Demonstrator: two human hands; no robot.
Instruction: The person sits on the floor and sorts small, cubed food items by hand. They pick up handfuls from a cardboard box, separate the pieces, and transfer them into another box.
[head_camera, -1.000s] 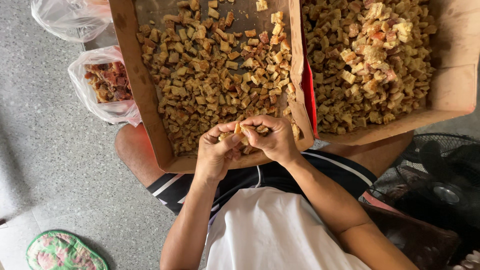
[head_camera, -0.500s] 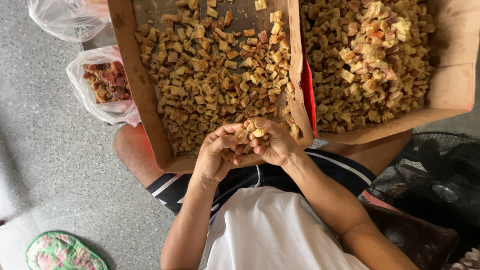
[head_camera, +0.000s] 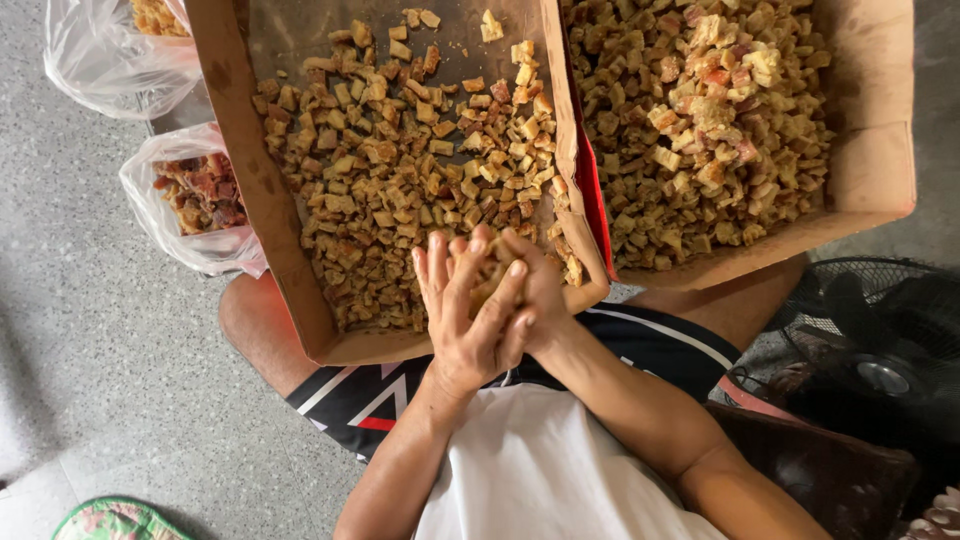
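My left hand (head_camera: 462, 315) and my right hand (head_camera: 537, 290) are pressed together over the near edge of a cardboard box (head_camera: 262, 215). Between the palms sits a small handful of brown fried cubes (head_camera: 492, 272), mostly hidden by the fingers. The box on my lap holds a spread of the same golden-brown cubes (head_camera: 400, 170), with bare dark cardboard at its far end. A second cardboard box (head_camera: 870, 150) to the right is heaped with lighter cubes (head_camera: 700, 110).
Two clear plastic bags lie on the grey floor at left, one with darker reddish pieces (head_camera: 200, 195), one at the top corner (head_camera: 100, 60). A black fan (head_camera: 870, 350) stands at right. A green patterned slipper (head_camera: 110, 520) lies at the bottom left.
Both hands have closed together around the cubes and drawn slightly toward my body; earlier the fingers were picking at pieces by the box edge.
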